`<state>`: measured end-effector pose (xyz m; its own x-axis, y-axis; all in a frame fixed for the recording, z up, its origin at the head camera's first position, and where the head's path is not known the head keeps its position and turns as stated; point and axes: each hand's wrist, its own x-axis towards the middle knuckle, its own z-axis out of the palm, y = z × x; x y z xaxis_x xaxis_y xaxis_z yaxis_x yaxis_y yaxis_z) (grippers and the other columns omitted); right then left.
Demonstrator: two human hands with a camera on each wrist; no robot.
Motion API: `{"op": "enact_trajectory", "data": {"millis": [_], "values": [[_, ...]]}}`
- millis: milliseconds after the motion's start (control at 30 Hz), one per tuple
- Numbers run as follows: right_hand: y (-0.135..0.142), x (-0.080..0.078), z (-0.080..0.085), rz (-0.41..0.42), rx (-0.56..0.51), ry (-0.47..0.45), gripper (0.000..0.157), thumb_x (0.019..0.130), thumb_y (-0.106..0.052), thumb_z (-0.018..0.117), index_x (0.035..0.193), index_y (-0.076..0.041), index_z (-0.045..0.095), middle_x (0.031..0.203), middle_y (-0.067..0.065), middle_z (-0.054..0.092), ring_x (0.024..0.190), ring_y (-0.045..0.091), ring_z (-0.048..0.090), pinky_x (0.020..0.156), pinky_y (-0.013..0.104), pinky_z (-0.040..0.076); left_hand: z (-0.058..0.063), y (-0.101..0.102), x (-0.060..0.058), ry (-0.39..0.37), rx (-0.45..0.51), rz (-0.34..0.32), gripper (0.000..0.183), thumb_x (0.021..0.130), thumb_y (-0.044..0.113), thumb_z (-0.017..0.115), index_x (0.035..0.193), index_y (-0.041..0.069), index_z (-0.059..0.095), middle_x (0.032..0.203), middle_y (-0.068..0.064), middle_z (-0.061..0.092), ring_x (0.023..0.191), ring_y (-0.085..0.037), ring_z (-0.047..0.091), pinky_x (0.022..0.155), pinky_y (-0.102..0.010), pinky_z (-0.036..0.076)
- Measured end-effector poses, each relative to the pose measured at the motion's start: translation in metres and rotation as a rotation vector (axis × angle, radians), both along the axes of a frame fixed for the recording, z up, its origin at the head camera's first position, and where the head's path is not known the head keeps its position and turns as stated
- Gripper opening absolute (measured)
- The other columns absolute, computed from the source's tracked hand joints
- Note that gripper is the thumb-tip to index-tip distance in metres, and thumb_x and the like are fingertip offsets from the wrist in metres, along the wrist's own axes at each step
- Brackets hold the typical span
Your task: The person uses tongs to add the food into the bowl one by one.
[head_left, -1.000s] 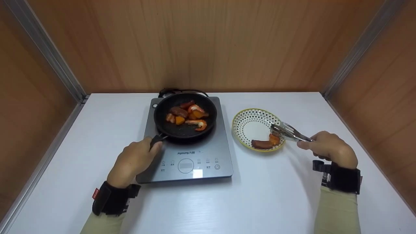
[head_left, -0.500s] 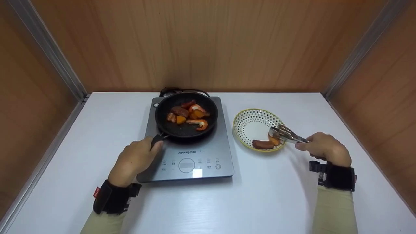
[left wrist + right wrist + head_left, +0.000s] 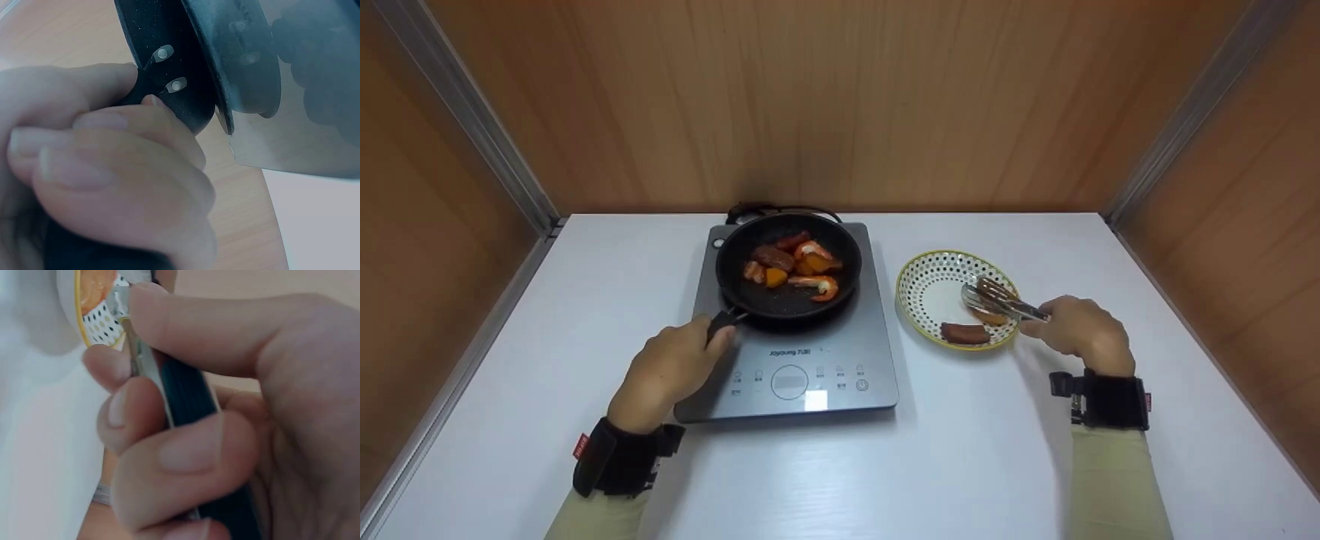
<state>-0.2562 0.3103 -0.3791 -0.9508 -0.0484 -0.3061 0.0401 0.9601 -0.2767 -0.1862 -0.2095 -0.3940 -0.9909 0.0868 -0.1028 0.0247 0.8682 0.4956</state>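
Observation:
In the head view my left hand (image 3: 671,371) grips the black handle (image 3: 722,322) of a frying pan (image 3: 772,301). The pan holds prawns (image 3: 817,286), a meat chunk (image 3: 771,257) and orange pieces (image 3: 776,277). At the right, my right hand (image 3: 1080,334) holds metal tongs (image 3: 1009,304), fingers wrapped round their dark grips (image 3: 188,394) in the right wrist view. The tongs' heads reach over a dotted plate (image 3: 934,292) with a yellow rim. Partly hidden under them is an orange piece (image 3: 988,318); a reddish-brown sausage piece (image 3: 964,334) lies beside it.
The pan is on a grey induction cooker (image 3: 840,352), its black cable (image 3: 802,209) behind. A white table (image 3: 855,472) carries cooker and plate. Wood-grain panels (image 3: 840,105) stand at the back and both sides.
My right hand and the tongs have moved left, so the tongs' heads reach further over the plate and cover more of the orange piece. The left hand and pan stay in place.

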Motion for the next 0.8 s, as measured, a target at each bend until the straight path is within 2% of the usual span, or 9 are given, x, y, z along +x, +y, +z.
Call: {"op": "enact_trajectory", "data": {"millis": [100,200,400,567,633,700,800], "values": [[-0.004,-0.001,-0.002,0.006,0.024,0.032,0.072,0.103,-0.051,0.062,0.149,0.003,0.054,0.130,0.030,0.065,0.092,0.034,0.061,0.070,0.046,0.050,0.000,0.000,0.000,0.001,-0.001,0.004,0.038,0.113,0.042,0.048,0.102,0.006,0.055,0.084,-0.013,0.060,0.075,-0.029,0.057,0.061,-0.040,0.040],[-0.006,-0.002,-0.003,0.012,0.040,0.048,0.074,0.102,-0.052,0.062,0.150,0.003,0.053,0.135,0.032,0.063,0.099,0.037,0.062,0.074,0.050,0.052,0.000,0.001,0.001,-0.002,-0.002,0.010,0.037,0.113,0.041,0.048,0.102,0.006,0.055,0.083,-0.012,0.059,0.075,-0.028,0.056,0.061,-0.039,0.039],[-0.005,-0.001,-0.003,0.016,0.045,0.075,0.075,0.100,-0.055,0.064,0.147,0.004,0.057,0.130,0.030,0.066,0.096,0.036,0.064,0.070,0.050,0.051,-0.001,0.000,0.000,0.005,-0.002,0.006,0.040,0.114,0.043,0.047,0.104,0.006,0.056,0.085,-0.013,0.060,0.076,-0.029,0.056,0.061,-0.040,0.039],[-0.001,0.002,-0.001,-0.003,0.038,0.054,0.076,0.098,-0.056,0.066,0.143,0.005,0.059,0.126,0.030,0.067,0.095,0.035,0.064,0.069,0.047,0.050,0.000,0.000,0.000,-0.004,0.002,0.006,0.039,0.114,0.043,0.047,0.105,0.006,0.056,0.086,-0.013,0.060,0.076,-0.029,0.057,0.062,-0.040,0.039],[0.001,0.003,0.000,-0.011,0.029,0.033,0.078,0.098,-0.056,0.066,0.144,0.007,0.058,0.119,0.027,0.069,0.091,0.033,0.063,0.067,0.045,0.049,0.000,0.000,0.000,-0.008,0.002,0.009,0.039,0.114,0.042,0.047,0.105,0.006,0.056,0.085,-0.013,0.060,0.076,-0.029,0.057,0.062,-0.039,0.039],[0.003,0.003,0.000,-0.015,0.018,0.005,0.080,0.098,-0.056,0.065,0.145,0.007,0.056,0.103,0.020,0.070,0.082,0.029,0.061,0.064,0.042,0.047,0.000,0.000,-0.001,-0.010,0.000,0.011,0.038,0.114,0.041,0.047,0.105,0.006,0.056,0.085,-0.012,0.059,0.076,-0.028,0.057,0.062,-0.039,0.039],[0.005,0.003,0.000,-0.015,-0.003,-0.036,0.078,0.099,-0.056,0.064,0.146,0.006,0.055,0.079,0.007,0.062,0.070,0.021,0.054,0.058,0.037,0.042,0.000,0.000,-0.001,-0.011,-0.006,0.011,0.038,0.114,0.041,0.047,0.104,0.006,0.056,0.084,-0.012,0.060,0.076,-0.028,0.057,0.062,-0.039,0.040]]}}
